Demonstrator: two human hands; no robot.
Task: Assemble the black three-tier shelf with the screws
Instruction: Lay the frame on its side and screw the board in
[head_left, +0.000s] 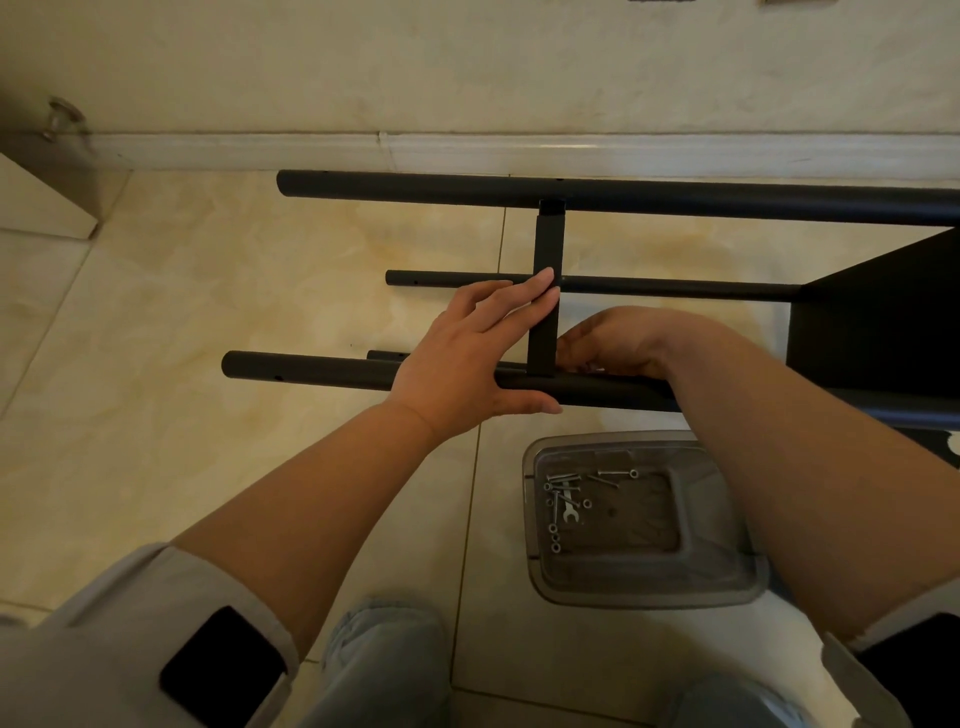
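1. Fingers of the left hand (470, 351) lie straight and slightly spread across the flat black crossbar (546, 296) at the frame's centre, with the thumb stretched along the near black tube (311, 370).
2. Right hand (618, 340), just right of the crossbar, curls its fingers down where bar meets tube; what they pinch is hidden, so I cannot tell.
3. Shelf frame lies on its side: a far tube (623, 197) along the skirting, a thinner rod (675, 286) between, and a black panel (883, 322) at the right edge.
4. Screws (558, 488) and a small wrench (570, 506) sit in a clear plastic tray (727, 571) at lower centre-right.
5. Floor (208, 291) is glossy beige tile with thin grout lines; a white skirting board (519, 153) runs below a cream wall (467, 62) across the top.
6. Rolled grey sleeves and pale jeans fill the bottom edge.
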